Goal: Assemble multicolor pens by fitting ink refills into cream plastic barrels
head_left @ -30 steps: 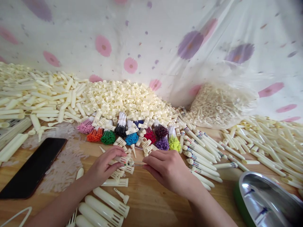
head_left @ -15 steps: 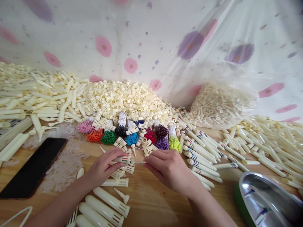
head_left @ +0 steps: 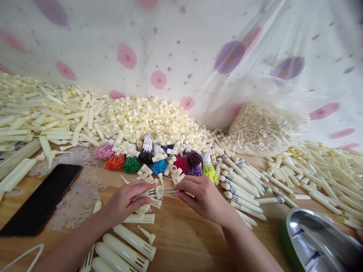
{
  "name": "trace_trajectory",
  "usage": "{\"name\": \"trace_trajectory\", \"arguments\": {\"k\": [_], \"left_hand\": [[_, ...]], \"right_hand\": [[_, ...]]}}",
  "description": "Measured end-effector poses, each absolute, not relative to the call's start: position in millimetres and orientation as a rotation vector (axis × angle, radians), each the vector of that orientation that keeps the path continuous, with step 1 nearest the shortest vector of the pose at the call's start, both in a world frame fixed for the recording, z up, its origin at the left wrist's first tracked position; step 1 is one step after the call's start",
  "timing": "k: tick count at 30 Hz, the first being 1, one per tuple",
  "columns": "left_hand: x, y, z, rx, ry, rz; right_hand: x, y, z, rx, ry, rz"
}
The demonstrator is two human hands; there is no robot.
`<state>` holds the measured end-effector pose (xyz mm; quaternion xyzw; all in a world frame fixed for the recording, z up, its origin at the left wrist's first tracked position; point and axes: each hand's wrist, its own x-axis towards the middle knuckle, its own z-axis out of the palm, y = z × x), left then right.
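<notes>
My left hand (head_left: 124, 202) grips a cream slotted pen barrel piece (head_left: 151, 192), its open end facing right. My right hand (head_left: 200, 196) pinches a thin refill (head_left: 170, 192) whose tip sits at that open end. Both hands hover low over the wooden table (head_left: 181, 234). Just beyond them lie bundles of coloured refills (head_left: 159, 164) in pink, orange, green, black, blue, red, purple and yellow-green. Several loose cream barrel pieces (head_left: 127, 245) lie under my left forearm.
A heap of small cream slotted parts (head_left: 147, 119) and long cream tubes (head_left: 42, 117) fill the back left. Assembled pens (head_left: 244, 185) lie to the right, with more tubes (head_left: 326, 170) and a clear bag of parts (head_left: 263, 128). A black phone (head_left: 39, 200) lies left; a metal bowl (head_left: 317, 241) sits right.
Both hands have risen slightly. The right hand has closed in on the barrel piece, pushing the refill toward its open end.
</notes>
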<state>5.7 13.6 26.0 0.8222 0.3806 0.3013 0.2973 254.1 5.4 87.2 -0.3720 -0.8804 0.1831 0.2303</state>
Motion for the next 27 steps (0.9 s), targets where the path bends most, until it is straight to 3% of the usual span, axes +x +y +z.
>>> {"name": "trace_trajectory", "arguments": {"k": [11,19,27], "left_hand": [[5.1,19.8,13.8,1.946,1.415,1.037],[6.3,21.6,9.6,1.821,1.489,1.078],[2.9,23.1,8.5,1.829,1.518,1.116]], "right_hand": [[249.5,16.6,66.4,-1.444,-2.869,0.357],[227.9,53.8,59.3,-1.328,-2.535,0.106],[201.0,112.5,58.7,-1.280,-2.801,0.140]]}}
